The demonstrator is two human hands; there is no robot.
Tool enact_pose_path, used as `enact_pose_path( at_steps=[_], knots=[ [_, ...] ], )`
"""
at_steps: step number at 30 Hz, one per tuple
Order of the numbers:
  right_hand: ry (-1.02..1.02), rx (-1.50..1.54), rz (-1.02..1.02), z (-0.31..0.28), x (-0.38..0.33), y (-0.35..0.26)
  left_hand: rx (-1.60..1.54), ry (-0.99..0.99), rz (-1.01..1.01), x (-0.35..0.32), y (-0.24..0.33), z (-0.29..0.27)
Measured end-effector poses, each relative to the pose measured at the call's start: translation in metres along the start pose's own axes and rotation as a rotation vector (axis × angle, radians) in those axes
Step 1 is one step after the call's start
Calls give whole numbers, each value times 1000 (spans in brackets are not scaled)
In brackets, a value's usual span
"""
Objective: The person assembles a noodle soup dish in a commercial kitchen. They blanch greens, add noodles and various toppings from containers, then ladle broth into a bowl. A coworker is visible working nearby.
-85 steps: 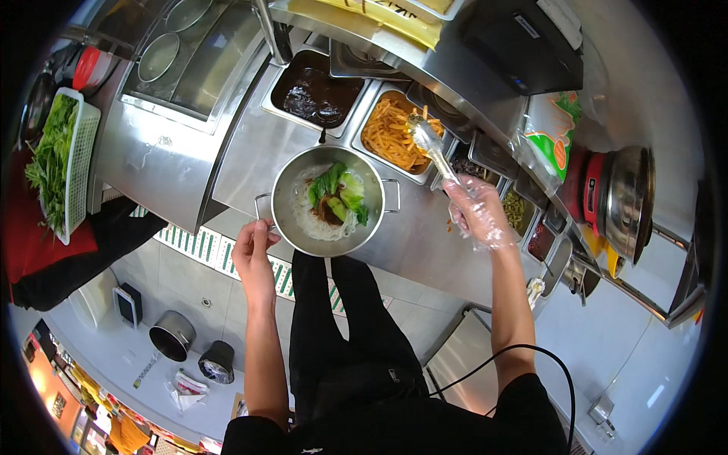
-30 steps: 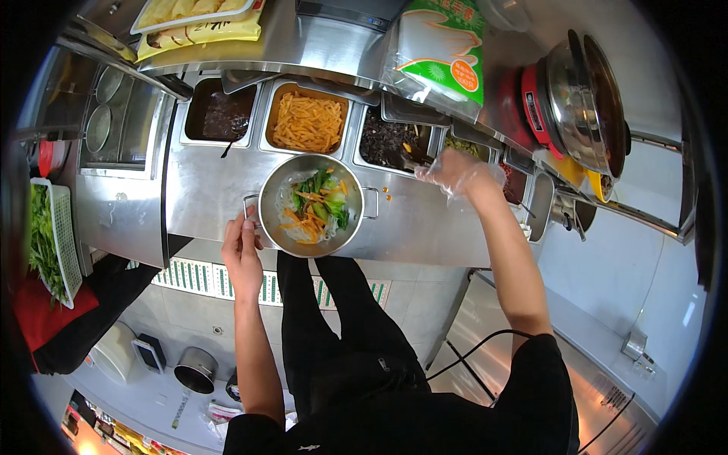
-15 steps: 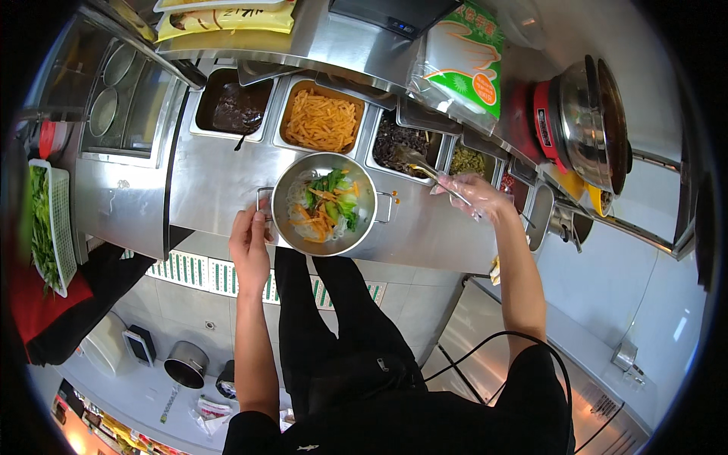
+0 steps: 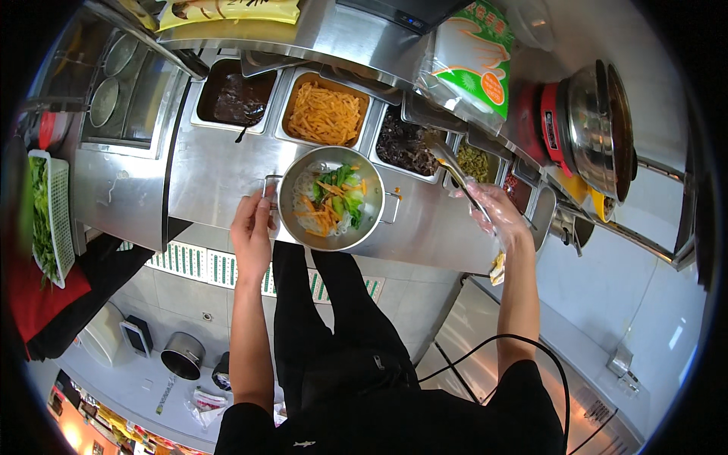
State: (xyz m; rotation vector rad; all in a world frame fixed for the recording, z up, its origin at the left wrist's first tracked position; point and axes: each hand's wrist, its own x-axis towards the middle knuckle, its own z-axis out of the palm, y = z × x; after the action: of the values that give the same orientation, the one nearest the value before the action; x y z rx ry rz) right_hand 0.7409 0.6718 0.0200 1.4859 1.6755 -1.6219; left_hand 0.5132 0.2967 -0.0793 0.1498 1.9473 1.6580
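Observation:
A steel two-handled pot stands on the steel counter, holding white noodles, green leaves and orange shreds. My left hand grips the pot's left handle. My right hand, in a clear plastic glove, holds metal tongs whose tips reach into the tray of dark shredded food. Just behind the pot sits a tray of orange shreds, and left of that a tray of dark brown sauce with a ladle.
Smaller trays of green and red toppings lie right of the dark tray. A red cooker with a steel pot stands far right. A bag of gloves leans at the back. A white basket of greens sits at the left.
Orange shreds have been added to the pot. My right hand moved the tongs from the orange tray rightward to the dark shredded tray. My left hand kept hold of the pot handle.

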Motion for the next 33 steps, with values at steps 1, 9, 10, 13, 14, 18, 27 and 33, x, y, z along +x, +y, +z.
enact_pose_path(
  at_steps=[1,9,10,13,14,18,27,33],
  knots=[
    [-1,22,-21,-3,-6,0,-5,-4,5,1,0,0],
    [-128,98,-157,15,-80,-8,-19,-16,-4,3,0,3],
    [-148,100,-126,23,-86,-9,-32,-21,0,4,1,6],
    [-132,-146,-147,66,-85,-2,4,-68,55,7,-3,11],
    [-26,-315,-326,83,-79,7,-10,-73,17,6,1,15],
    [174,-807,-387,111,-81,7,-28,-83,-52,6,-6,18],
    [362,-735,-587,130,-102,40,21,-83,-134,1,1,19],
    [409,-778,-549,133,-86,66,52,-64,-43,2,1,20]
  ],
)
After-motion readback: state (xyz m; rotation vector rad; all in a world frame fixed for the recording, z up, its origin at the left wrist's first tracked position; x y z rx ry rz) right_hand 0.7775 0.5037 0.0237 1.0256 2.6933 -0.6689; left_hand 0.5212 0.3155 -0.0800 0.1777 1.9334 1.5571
